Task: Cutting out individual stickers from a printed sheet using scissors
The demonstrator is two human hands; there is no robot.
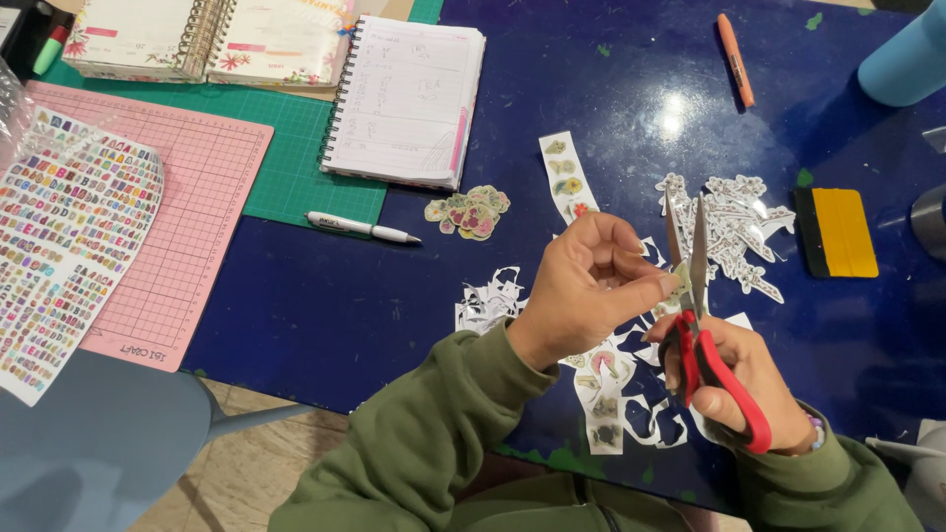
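The right hand has its grip closed around the red scissors, blades slightly apart. The left hand pinches a small sticker piece between the blades, above the blue surface.

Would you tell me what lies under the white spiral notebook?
The white spiral notebook rests partly on the green cutting mat and partly on the blue table; anything beneath its pages is hidden.

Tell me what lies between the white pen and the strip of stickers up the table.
In the head view, a small pile of cut-out flower stickers lies on the blue table between the white pen and the sticker strip.
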